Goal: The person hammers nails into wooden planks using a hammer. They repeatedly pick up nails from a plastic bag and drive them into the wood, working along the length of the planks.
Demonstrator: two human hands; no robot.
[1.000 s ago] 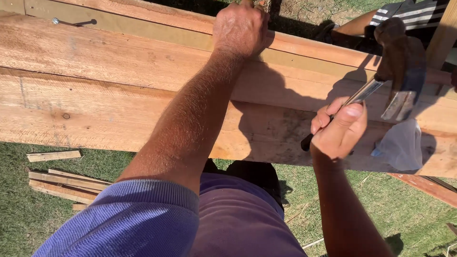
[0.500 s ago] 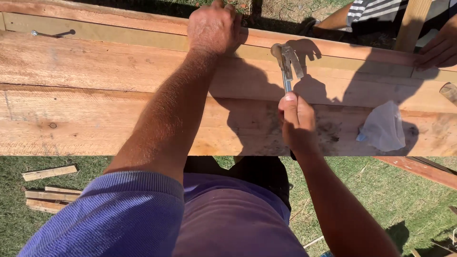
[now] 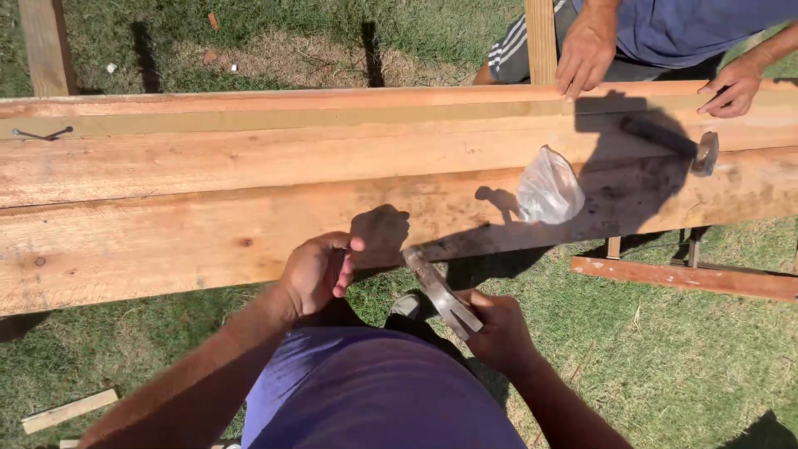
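Head view: your left hand rests at the near edge of the front plank, fingers curled loosely with the thumb out, pinching nothing that shows. Your right hand has its fingers wrapped tight around the hammer, held low over the grass in front of your body with the head pointing toward the plank edge. By judgement, the step in hand is a pause between strikes. The next move calls for steadying the plank with the left hand and lifting the hammer back over the wood.

Compared with half a second ago, the left hand has withdrawn from the far rail to the near edge, and the hammer has dropped off the plank face. A clear plastic bag and a second hammer lie on the planks near another person's hands.
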